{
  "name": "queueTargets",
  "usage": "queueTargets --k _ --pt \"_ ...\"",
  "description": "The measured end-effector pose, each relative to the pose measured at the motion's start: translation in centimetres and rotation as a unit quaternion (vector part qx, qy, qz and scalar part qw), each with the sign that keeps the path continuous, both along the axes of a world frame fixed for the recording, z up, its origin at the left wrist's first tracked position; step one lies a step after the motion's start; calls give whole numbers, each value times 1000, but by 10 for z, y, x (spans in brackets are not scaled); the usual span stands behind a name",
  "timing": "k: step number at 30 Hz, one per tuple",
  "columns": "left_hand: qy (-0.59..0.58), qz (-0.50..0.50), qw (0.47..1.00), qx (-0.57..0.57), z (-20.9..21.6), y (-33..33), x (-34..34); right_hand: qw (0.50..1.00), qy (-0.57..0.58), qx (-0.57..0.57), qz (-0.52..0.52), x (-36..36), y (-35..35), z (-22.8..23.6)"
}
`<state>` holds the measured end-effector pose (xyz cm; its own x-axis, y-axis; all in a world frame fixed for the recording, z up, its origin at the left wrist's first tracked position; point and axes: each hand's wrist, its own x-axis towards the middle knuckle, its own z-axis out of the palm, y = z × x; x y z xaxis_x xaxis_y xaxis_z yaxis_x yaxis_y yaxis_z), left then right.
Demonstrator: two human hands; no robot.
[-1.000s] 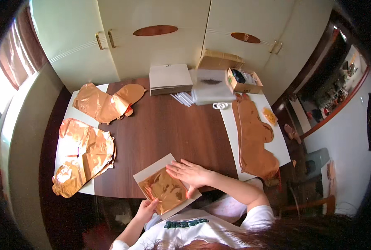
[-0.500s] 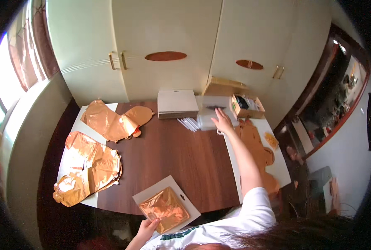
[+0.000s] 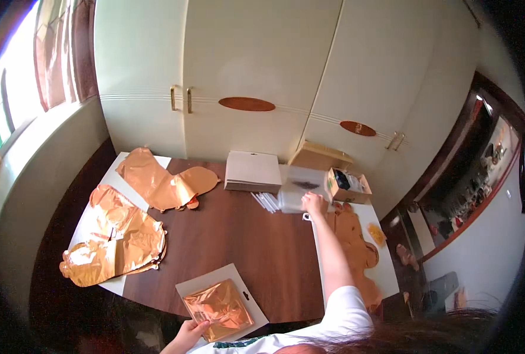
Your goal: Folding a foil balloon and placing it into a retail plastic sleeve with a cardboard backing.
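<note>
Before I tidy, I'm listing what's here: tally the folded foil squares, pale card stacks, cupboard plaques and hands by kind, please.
Folded foil square: 1
Pale card stack: 1
Red-brown oval plaques: 2
Hands: 2
Total: 6

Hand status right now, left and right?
Left hand: closed on the pale card with folded copper-coloured foil.
Right hand: fingers curled at the clear plastic bags; whether it grips any cannot be told.
</note>
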<state>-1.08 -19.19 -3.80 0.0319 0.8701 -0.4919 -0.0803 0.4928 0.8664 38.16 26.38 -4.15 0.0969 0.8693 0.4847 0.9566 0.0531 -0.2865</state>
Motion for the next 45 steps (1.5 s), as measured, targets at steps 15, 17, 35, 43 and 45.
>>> queueTargets --k 15,17,35,43,45 --pt "-113 72 990 34 2 -10 9 986 18 136 98 -33 -53 87" --pt "-122 57 989 62 -7 -9 8 981 -72 102 150 -61 -93 102" --pt "-29 196 966 165 2 19 38 946 35 -126 297 -153 -263 51" --pt "-94 199 965 143 7 14 42 931 72 -78 348 -157 -269 40" --pt "-117 212 961 132 8 14 42 941 -20 -66 331 -156 -267 31"
